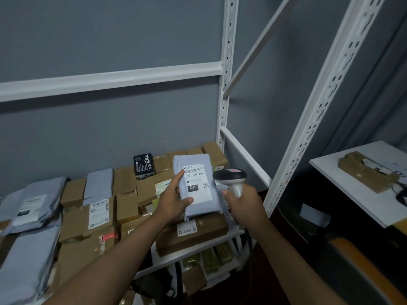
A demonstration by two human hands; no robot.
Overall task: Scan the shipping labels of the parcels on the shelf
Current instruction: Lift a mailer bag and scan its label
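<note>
My left hand [174,200] grips a grey poly-mailer parcel [210,200] by its left edge and holds it tilted up above the shelf. Its white shipping label [197,182] faces me and reads 231-239-K01. My right hand [243,205] grips the handle of a white and black barcode scanner [231,178], whose head sits just right of the parcel's top edge. Several cardboard boxes [88,219] and grey mailers [33,205] with labels lie packed on the white shelf [198,247].
White slotted shelf uprights [317,111] rise to the right, and a crossbar [110,79] runs above the parcels. A white table [361,194] at right carries a brown padded parcel [365,170] and cables. More packages sit on the lower shelf [207,263].
</note>
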